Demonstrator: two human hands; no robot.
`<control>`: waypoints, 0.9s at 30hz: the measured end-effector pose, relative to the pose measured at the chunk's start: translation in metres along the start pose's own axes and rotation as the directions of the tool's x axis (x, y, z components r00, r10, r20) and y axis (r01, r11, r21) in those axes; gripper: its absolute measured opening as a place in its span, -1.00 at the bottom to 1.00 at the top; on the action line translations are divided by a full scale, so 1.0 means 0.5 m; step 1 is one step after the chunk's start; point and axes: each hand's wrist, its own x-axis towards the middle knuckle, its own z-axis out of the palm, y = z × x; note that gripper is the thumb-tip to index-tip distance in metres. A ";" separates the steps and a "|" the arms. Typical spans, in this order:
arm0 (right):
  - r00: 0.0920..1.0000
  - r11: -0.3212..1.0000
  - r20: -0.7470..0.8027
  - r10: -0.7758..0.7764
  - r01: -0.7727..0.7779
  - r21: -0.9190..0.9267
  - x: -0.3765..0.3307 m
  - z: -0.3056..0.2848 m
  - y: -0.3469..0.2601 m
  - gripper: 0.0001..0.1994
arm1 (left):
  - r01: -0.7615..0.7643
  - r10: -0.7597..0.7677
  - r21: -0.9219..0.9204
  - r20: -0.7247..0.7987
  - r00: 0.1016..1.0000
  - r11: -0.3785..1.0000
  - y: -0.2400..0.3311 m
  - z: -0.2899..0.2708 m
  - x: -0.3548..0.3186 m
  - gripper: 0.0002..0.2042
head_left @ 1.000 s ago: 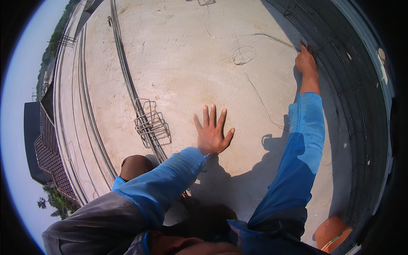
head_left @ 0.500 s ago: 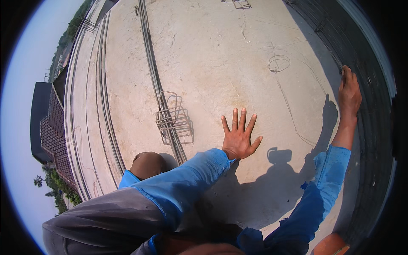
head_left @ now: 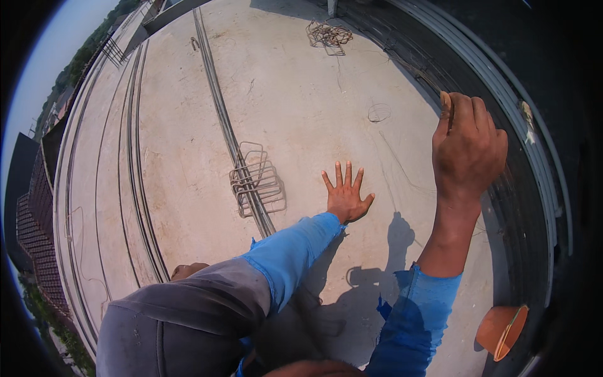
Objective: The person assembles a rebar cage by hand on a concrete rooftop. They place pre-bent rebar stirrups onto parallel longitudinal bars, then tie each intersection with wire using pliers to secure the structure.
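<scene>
My left hand point(head_left: 347, 202) lies palm down on the pale concrete slab point(head_left: 301, 113), its fingers spread and holding nothing. To its left, several bent steel stirrups point(head_left: 257, 182) sit around a bundle of long reinforcing bars point(head_left: 217, 94). My right hand point(head_left: 468, 147) is raised near the dark strip on the right, with its back toward me. Its fingers are curled in and the thumb points up beside them; anything inside the grip is hidden. A thin wire loop point(head_left: 379, 113) is on the slab between the hands, farther away.
An orange bucket point(head_left: 496, 330) sits tilted at the lower right. Long dark bars point(head_left: 531, 245) run along the right edge. A tangle of bent wire point(head_left: 330, 38) lies far ahead. More long bars point(head_left: 135, 163) line the left side, beyond which tiled roofs point(head_left: 41, 232) show.
My right hand has come away from the dark bars, rising and moving left, closer to the camera. My left hand remains flat on the slab. The view has shifted, showing more of the bucket and wire tangle.
</scene>
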 end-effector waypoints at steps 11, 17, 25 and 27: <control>0.830 0.853 0.282 -0.482 0.369 0.370 -0.362 -0.105 -0.239 -0.85 | 0.428 0.180 -0.791 0.390 0.903 -0.437 -0.196 -0.301 -0.098 -0.36; 0.758 0.884 0.512 -0.404 0.180 0.430 -0.401 -0.168 -0.216 -0.82 | 0.446 0.096 -0.673 0.490 0.867 -0.590 -0.199 -0.307 -0.089 -0.64; 0.653 0.936 0.734 -0.186 -0.110 0.335 -0.458 -0.335 -0.170 -0.80 | 0.313 0.001 -0.565 0.483 0.875 -0.763 -0.279 -0.302 -0.029 -0.76; 0.694 0.935 0.713 -0.098 -0.182 0.305 -0.496 -0.357 -0.155 -0.82 | 0.287 -0.013 -0.564 0.469 0.883 -0.774 -0.297 -0.296 -0.023 -0.82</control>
